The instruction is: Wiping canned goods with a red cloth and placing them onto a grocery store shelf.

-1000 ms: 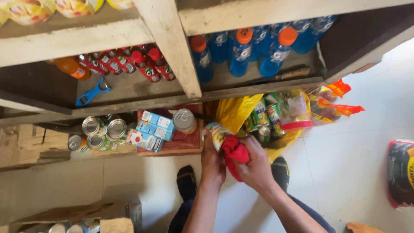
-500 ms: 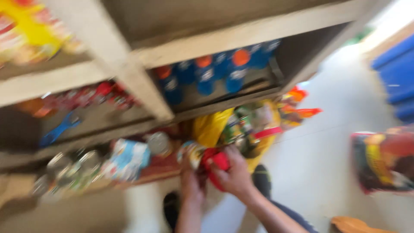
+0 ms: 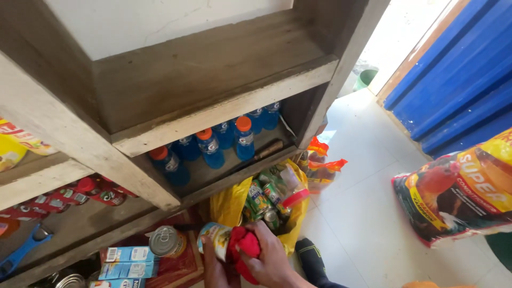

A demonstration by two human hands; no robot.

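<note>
The right hand [image 3: 272, 258] clenched a red cloth [image 3: 244, 246] against a tin can [image 3: 214, 239], which the left hand [image 3: 212, 269] gripped from below, low before the wooden shelf [image 3: 224, 109]. A yellow bag [image 3: 232, 205] of cans lay just behind; blue bottles [image 3: 213, 149] stood above.

Small shop: wooden shelves [image 3: 224, 114] w/ drink bottles [image 3: 210, 149], cans [image 3: 264, 194].

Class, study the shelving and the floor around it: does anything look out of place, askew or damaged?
Yes. A yellow bag of cans slumps open on the floor instead of a shelf, orange packets lie crumpled by the shelf post, and a blue tool sits among red bottles.
</note>
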